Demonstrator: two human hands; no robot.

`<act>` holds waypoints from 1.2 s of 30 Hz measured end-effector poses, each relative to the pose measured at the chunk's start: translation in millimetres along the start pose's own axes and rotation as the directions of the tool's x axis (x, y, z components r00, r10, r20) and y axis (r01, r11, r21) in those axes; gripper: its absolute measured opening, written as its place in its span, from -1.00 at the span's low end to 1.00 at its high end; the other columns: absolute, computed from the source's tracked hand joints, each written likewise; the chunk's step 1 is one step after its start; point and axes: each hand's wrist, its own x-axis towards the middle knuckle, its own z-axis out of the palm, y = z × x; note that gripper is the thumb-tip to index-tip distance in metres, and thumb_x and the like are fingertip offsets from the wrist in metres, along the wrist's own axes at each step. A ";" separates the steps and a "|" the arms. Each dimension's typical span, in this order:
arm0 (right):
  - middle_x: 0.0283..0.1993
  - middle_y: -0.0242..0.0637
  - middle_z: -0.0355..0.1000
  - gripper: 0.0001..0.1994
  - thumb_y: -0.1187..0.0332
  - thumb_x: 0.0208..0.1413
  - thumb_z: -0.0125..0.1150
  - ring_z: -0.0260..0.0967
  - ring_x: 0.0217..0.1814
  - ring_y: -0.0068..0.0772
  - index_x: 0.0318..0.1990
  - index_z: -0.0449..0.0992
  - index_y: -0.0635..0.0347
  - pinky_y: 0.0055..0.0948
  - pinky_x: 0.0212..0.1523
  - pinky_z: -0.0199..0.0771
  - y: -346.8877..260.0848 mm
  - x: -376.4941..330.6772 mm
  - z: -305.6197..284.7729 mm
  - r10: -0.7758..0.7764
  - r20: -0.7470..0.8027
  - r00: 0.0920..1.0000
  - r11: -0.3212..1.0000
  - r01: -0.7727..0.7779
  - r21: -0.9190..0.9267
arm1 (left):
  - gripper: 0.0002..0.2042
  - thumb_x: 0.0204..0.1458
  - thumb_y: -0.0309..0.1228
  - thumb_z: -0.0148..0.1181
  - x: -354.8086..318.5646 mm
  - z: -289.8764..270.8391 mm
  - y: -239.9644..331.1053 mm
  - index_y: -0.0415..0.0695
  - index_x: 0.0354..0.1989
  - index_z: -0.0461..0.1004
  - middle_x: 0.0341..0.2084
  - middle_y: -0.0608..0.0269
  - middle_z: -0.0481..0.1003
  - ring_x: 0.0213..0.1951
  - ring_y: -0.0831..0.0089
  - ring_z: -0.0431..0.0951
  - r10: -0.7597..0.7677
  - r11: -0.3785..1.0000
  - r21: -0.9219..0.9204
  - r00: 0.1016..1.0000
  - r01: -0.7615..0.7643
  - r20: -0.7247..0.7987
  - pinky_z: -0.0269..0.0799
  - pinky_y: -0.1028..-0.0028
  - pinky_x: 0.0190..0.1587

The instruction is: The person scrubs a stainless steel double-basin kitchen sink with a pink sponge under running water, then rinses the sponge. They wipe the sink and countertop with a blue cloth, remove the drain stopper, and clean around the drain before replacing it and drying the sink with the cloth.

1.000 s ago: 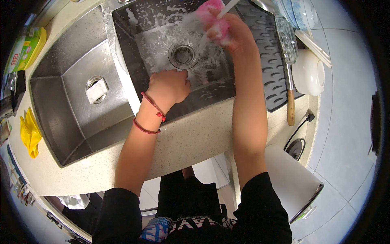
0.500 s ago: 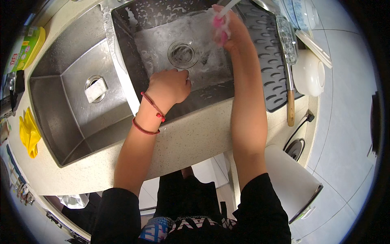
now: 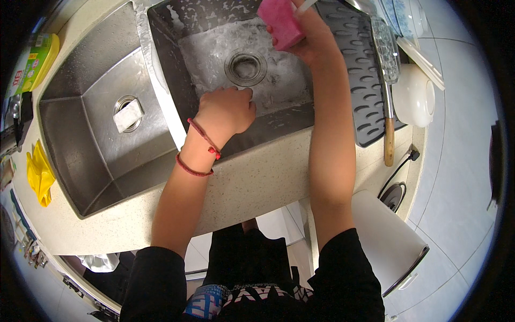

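Observation:
My right hand [image 3: 314,35] grips a pink sponge [image 3: 281,22] over the far right part of the soapy right sink basin [image 3: 276,115]. A pale stream or spout end [image 3: 306,5] shows just beside it at the upper edge. My left hand [image 3: 228,110], with red cord bracelets at the wrist, is closed in a fist over the near side of the same basin. Its fingers curl under, so what they hold, if anything, is hidden. Beyond that fist lies the round drain [image 3: 245,67], with suds on the basin floor around it.
In the left basin [image 3: 96,150] a white block [image 3: 129,115] lies across the drain. A yellow cloth or glove [image 3: 39,174] rests on the left counter. Right of my right arm are a grey drying mat [image 3: 365,102], a wooden-handled utensil [image 3: 389,142] and a white bowl [image 3: 416,99].
The sponge, blurred and foamy under the pale stream before, now shows its broad pink face, turned up and slightly left. My left hand stays nearly still.

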 end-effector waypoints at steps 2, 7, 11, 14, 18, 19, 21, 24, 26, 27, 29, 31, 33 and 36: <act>-0.40 -0.42 0.47 -0.63 -0.11 0.22 0.01 0.44 -0.43 -0.44 -0.22 0.49 -0.02 -0.43 -0.49 0.47 -3.7 -2.8 1.3 0.045 0.023 0.999 0.994 -0.047 0.099 | -0.67 0.15 -0.20 -0.04 0.2 -0.4 0.7 -0.05 0.00 0.46 -0.19 -0.03 0.54 -0.10 -0.02 0.53 -0.020 1.000 0.004 1.000 0.020 0.019 0.45 0.11 -0.06; -0.32 -0.38 0.50 -0.66 -0.03 0.23 0.03 0.48 -0.35 -0.40 -0.16 0.48 0.02 -0.34 -0.42 0.52 -5.6 -7.4 -7.6 -0.069 0.050 0.996 0.980 0.059 0.190 | -0.61 0.19 -0.17 -0.07 2.9 -8.9 17.4 -0.06 0.14 0.35 0.00 0.00 0.45 0.04 0.09 0.46 -0.047 0.893 -0.414 0.878 -0.177 -0.477 0.36 0.18 0.09; -0.22 -0.34 0.50 -0.63 0.01 0.22 0.09 0.49 -0.27 -0.40 -0.03 0.47 0.08 -0.38 -0.35 0.53 -6.2 -24.2 -2.1 -0.103 0.025 0.994 0.992 0.101 0.080 | -0.60 0.28 -0.17 -0.22 13.0 -29.8 20.0 -0.12 0.17 0.28 0.05 0.04 0.39 0.13 0.21 0.37 -0.256 0.082 -0.940 0.905 -0.331 -0.340 0.23 0.21 0.22; -0.23 -0.30 0.42 -0.63 0.11 0.25 -0.03 0.39 -0.18 -0.43 0.06 0.40 0.16 -0.33 -0.21 0.45 -2.4 -30.5 -4.3 -0.142 -0.042 0.989 0.959 0.127 -0.252 | -0.60 0.31 -0.19 -0.33 28.7 -47.4 37.9 -0.17 0.14 0.26 0.03 0.05 0.39 0.14 0.21 0.35 -0.275 -0.511 -0.837 0.960 -0.196 -0.057 0.17 0.24 0.27; -0.12 0.05 0.47 -0.61 0.10 0.25 -0.07 0.43 -0.11 0.06 -0.02 0.43 0.24 -0.12 -0.11 0.41 12.9 -22.3 -4.9 -0.407 -0.125 0.905 0.799 0.286 -0.529 | -0.57 0.27 -0.10 -0.30 94.3 -49.2 58.1 -0.19 0.00 0.36 -0.17 0.09 0.48 -0.11 0.18 0.49 -0.201 -0.742 -0.648 0.979 -0.172 -0.030 0.39 0.25 0.07; -0.11 0.18 0.44 -0.60 0.10 0.26 -0.10 0.40 -0.09 0.21 -0.03 0.41 0.27 -0.06 -0.10 0.39 21.1 -27.5 -5.5 -0.561 -0.062 0.826 0.634 0.380 -0.673 | -0.58 0.26 -0.11 -0.28 102.8 -46.4 65.7 -0.18 -0.05 0.40 -0.24 0.10 0.51 -0.16 0.18 0.51 -0.260 -0.671 -0.719 0.966 -0.181 0.000 0.46 0.26 -0.02; -0.15 0.25 0.42 -0.63 0.12 0.26 -0.11 0.35 -0.08 0.33 -0.06 0.39 0.27 0.02 -0.10 0.36 17.1 -54.5 8.7 -0.569 -0.118 0.814 0.582 0.298 -0.756 | -0.67 0.24 -0.16 -0.23 124.1 -24.6 52.8 -0.10 -0.20 0.42 -0.31 0.24 0.50 -0.21 0.27 0.49 -0.049 -0.703 -0.706 0.996 -0.087 -0.074 0.43 0.28 -0.06; -0.20 0.27 0.42 -0.67 0.16 0.26 -0.08 0.33 -0.09 0.41 -0.11 0.36 0.29 0.12 -0.11 0.32 21.1 -29.9 -1.5 -0.648 -0.017 0.762 0.378 0.302 -0.875 | -0.70 0.23 -0.19 -0.19 137.6 -36.3 47.0 -0.11 -0.29 0.43 -0.38 0.20 0.50 -0.29 0.25 0.50 -0.023 -0.729 -0.679 0.994 -0.088 -0.103 0.46 0.28 -0.16; -0.26 0.23 0.44 -0.67 0.17 0.24 -0.01 0.34 -0.13 0.43 -0.14 0.32 0.32 0.15 -0.14 0.32 22.6 -31.4 -19.5 -0.624 -0.075 0.777 0.314 0.161 -0.936 | -0.76 0.19 -0.27 -0.13 124.7 -31.5 76.8 -0.12 -0.35 0.43 -0.43 0.29 0.45 -0.32 0.35 0.46 -0.068 -0.756 -0.650 0.997 -0.077 -0.039 0.42 0.35 -0.22; -0.25 0.23 0.45 -0.67 0.16 0.24 -0.01 0.35 -0.12 0.42 -0.14 0.31 0.33 0.14 -0.13 0.34 26.0 -30.8 -15.9 -0.607 -0.081 0.791 0.342 0.167 -0.925 | -0.74 0.20 -0.27 -0.15 127.1 -30.5 67.6 -0.14 -0.35 0.42 -0.42 0.24 0.46 -0.31 0.31 0.47 -0.015 -0.758 -0.652 1.000 -0.013 -0.002 0.43 0.34 -0.21; -0.22 0.23 0.46 -0.65 0.16 0.23 -0.01 0.36 -0.11 0.41 -0.15 0.31 0.35 0.10 -0.11 0.36 34.6 -36.7 -5.7 -0.575 -0.099 0.812 0.401 0.175 -0.899 | -0.71 0.23 -0.26 -0.18 132.4 -28.3 41.5 -0.19 -0.35 0.41 -0.39 0.14 0.47 -0.30 0.24 0.48 0.097 -0.747 -0.654 0.993 0.122 0.075 0.45 0.33 -0.19; -0.20 0.21 0.46 -0.63 0.14 0.23 0.00 0.36 -0.08 0.39 -0.06 0.30 0.32 0.05 -0.08 0.38 46.6 -45.6 6.3 -0.665 -0.041 0.746 0.355 0.267 -0.896 | -0.67 0.26 -0.24 -0.21 118.0 -44.9 39.5 -0.21 -0.31 0.43 -0.37 0.16 0.47 -0.28 0.28 0.47 -0.040 -0.542 -0.836 0.991 0.083 0.124 0.44 0.34 -0.18; -0.17 0.17 0.48 -0.59 0.11 0.22 0.02 0.40 -0.06 0.28 0.01 0.33 0.28 -0.05 -0.06 0.40 45.8 -46.7 13.8 -0.607 -0.060 0.793 0.406 0.244 -0.881 | -0.63 0.28 -0.21 -0.23 115.7 -38.9 24.0 -0.23 -0.28 0.46 -0.36 0.16 0.48 -0.28 0.29 0.48 -0.052 -0.625 -0.778 0.991 0.067 0.127 0.44 0.34 -0.18; -0.13 0.06 0.50 -0.56 0.06 0.20 0.10 0.48 -0.05 0.01 0.05 0.42 0.23 -0.22 -0.04 0.43 19.6 -45.8 -2.7 -0.294 -0.136 0.946 0.527 0.042 -0.849 | -0.54 0.29 -0.09 -0.21 87.3 -59.0 14.3 -0.23 0.12 0.32 -0.12 0.18 0.48 -0.09 0.38 0.46 -0.038 -0.466 -0.879 0.990 0.101 0.134 0.35 0.41 0.04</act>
